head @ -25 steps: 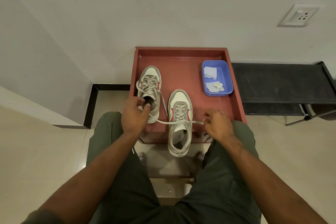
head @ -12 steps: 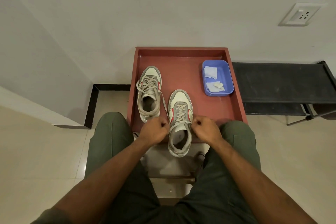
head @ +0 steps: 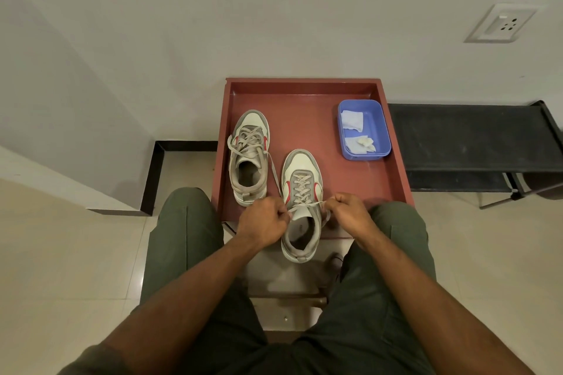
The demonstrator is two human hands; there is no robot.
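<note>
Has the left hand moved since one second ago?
Yes. The left hand moved right, from the far shoe to the lace of the near shoe on the fixed tray.

- Dim, warm indoor light, soft and even over the wall and floor tiles.
- Casts faint, blurred shadows on the red tray beside the left hand and right hand.
- Crisp at the centre, down to the lace pinched by both hands.
- Bends lines at the edges; skews the wall socket.
</note>
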